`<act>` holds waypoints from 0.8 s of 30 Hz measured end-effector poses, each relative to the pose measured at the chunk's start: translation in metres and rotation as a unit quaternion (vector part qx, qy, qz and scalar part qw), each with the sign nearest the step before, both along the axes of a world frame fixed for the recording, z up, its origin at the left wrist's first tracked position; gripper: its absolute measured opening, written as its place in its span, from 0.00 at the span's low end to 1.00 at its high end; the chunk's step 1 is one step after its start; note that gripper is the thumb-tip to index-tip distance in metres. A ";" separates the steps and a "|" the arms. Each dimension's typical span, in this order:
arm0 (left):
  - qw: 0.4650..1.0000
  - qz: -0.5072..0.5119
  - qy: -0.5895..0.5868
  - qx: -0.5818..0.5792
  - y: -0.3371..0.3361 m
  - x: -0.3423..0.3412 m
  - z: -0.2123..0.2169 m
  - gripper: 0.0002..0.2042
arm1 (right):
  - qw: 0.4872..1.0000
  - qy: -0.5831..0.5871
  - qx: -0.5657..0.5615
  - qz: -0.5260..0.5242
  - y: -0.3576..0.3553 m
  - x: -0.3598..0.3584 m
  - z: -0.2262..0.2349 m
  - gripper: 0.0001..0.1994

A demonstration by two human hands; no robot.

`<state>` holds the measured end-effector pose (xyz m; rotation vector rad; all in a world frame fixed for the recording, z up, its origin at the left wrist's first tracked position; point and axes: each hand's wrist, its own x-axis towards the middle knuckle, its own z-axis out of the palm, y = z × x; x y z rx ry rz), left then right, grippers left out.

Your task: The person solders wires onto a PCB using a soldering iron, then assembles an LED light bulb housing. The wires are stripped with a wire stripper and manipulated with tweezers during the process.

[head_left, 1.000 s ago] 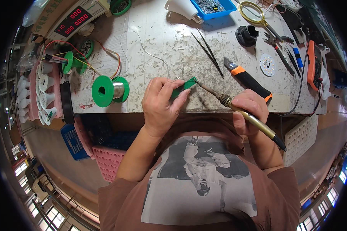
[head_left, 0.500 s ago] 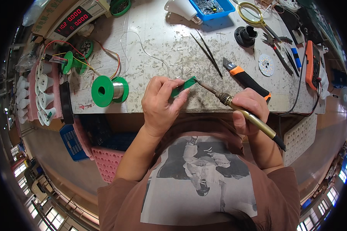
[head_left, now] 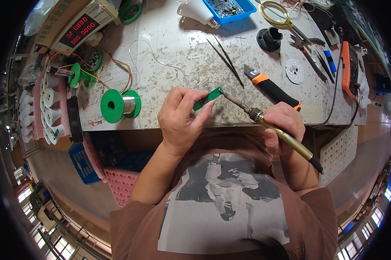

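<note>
Between the left hand (head_left: 182, 117) fingertips, the green circuit board (head_left: 208, 98) stays pinched above the bench edge; the right hand (head_left: 282, 128) keeps its closed grip, soldering iron (head_left: 264, 123) tip unmoved at the board's far end.

You saw even, bright overhead light with soft shadows beneath objects on the workbench (head_left: 169, 47). Fisheye distortion bent straight edges near the black rim, and the centre stayed sharp.

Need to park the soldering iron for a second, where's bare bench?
Bare bench lies between the solder spool and the tweezers, crossed only by a thin wire. A smaller patch sits right of the utility knife. The far right, around pliers and meter, is crowded.
</note>
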<state>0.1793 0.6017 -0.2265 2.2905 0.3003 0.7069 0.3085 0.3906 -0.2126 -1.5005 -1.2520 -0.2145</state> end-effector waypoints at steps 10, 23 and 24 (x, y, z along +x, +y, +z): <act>0.999 0.013 -0.033 0.040 -0.008 0.006 0.003 0.12 | 1.000 0.001 0.011 -0.003 -0.009 0.001 0.002 0.09; 0.998 0.015 -0.031 0.050 -0.013 0.006 0.008 0.12 | 1.000 0.006 0.021 -0.002 -0.013 0.000 0.002 0.10; 0.998 0.015 -0.032 0.049 -0.013 0.006 0.008 0.12 | 1.000 0.005 0.022 -0.004 -0.013 0.000 0.001 0.10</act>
